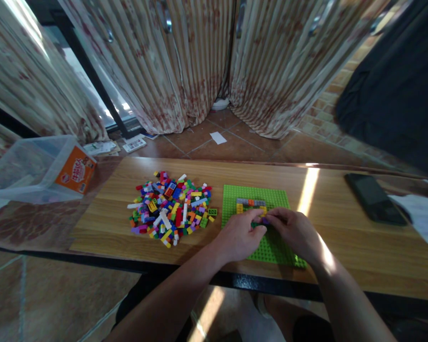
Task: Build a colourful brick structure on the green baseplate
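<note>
A green baseplate (231,194) lies on the wooden table, with a small outline of toy bricks built on it. Its far row holds grey and orange bricks (251,202), and a yellow brick (239,208) sits at the left corner. My left hand (240,236) is curled over the near side of this build, fingertips against the bricks; what they grip is hidden. From the right, my right hand (296,233) pinches a small purple brick (266,221) at the build's near right corner. The two hands' fingertips almost meet there.
Left of the baseplate spreads a pile of mixed loose bricks (178,216). A clear plastic bin (32,164) with an orange label stands beyond the table's left end. At the right lie a dark phone (375,198) and white paper (421,216). Curtains (185,71) hang behind.
</note>
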Tool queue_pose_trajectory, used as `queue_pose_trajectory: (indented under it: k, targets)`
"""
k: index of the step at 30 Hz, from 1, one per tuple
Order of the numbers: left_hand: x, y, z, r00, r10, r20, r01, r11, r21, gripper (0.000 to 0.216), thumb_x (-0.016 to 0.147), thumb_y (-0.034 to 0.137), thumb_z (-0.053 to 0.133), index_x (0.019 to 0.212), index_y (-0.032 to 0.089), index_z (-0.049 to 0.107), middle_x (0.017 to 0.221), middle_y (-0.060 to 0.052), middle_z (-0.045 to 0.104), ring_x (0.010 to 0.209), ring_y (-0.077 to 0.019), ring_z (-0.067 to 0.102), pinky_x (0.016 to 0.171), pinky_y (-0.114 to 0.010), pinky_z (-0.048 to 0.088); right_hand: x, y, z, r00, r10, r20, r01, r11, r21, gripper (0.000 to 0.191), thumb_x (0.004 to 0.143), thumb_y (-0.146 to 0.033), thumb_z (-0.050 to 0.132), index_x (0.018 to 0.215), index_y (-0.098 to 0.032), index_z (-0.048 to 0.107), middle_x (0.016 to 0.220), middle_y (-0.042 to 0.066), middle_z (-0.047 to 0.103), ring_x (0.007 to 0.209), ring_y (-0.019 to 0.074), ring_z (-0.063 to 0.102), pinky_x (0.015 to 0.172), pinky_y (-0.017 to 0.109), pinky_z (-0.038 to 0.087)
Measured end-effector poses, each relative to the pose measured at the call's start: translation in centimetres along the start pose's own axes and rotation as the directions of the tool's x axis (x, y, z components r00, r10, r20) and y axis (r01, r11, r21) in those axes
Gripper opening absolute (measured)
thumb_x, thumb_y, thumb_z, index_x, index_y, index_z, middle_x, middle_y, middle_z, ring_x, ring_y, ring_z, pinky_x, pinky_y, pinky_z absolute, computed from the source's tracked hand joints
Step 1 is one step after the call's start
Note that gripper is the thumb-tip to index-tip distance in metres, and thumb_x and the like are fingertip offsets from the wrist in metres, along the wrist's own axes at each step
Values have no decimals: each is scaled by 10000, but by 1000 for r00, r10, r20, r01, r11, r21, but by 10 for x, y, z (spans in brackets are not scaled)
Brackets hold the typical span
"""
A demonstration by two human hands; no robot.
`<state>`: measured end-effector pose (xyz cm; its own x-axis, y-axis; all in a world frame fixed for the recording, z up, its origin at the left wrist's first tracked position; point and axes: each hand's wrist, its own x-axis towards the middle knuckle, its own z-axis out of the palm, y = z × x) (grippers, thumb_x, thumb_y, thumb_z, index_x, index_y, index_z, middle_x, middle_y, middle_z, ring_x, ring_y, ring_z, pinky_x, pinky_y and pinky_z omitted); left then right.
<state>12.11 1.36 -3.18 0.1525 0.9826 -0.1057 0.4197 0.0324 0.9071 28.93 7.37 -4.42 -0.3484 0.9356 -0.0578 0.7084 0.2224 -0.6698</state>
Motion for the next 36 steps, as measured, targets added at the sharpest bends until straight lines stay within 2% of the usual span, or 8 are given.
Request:
queue_pose_trajectory:
  k: [10,16,20,23,29,36]
  targets:
    - [-2,3,-2,1000,7,-1,-7,999,36,429,871,236,493,1284,140,563,1161,-117,692,906,-211,675,853,-379,544,1,1,-1,1000,-25,11,25,998,-61,248,835,-376,515,764,-231,703,721,14,731,676,189,665,616,297,456]
    - [-4,-2,9,997,79,-10,-76,977,202,473,799,159,552,1271,143,537,1192,-121,662,1050,-264,638,946,-426,508,2,0,-2,999,-25,47,27,998,-52,250,852,-362,503,784,-230,704,745,13,731,700,190,664,640,301,459]
    - [-6,-4,19,994,102,-34,-87,949,303,545,836,184,542,1366,143,423,1293,-152,590,1145,-299,594,983,-463,487,0,-3,-4,999,-23,49,24,999,-29,245,857,-354,506,791,-232,707,768,12,733,719,189,666,663,304,468]
    - [-7,-4,23,997,70,-34,-53,933,357,525,872,216,521,1377,162,386,1296,-151,580,1135,-304,600,953,-458,502,-2,-2,-5,998,-27,51,27,1000,-9,229,861,-338,510,822,-241,714,806,7,739,750,187,673,688,306,487]
    - [-6,-6,27,994,66,-87,-26,918,397,290,917,181,433,1202,171,487,1197,-123,634,1087,-278,627,911,-416,518,-5,7,-4,992,-32,122,24,998,64,182,786,-286,616,930,-235,714,838,11,743,749,179,678,701,306,516]
    - [-7,-8,27,987,92,-134,-44,944,327,297,882,144,495,1176,183,494,1152,-86,672,1054,-246,654,934,-415,523,-7,5,-2,995,-41,94,41,999,4,136,827,-283,587,906,-236,686,804,-4,733,728,166,671,668,287,493]
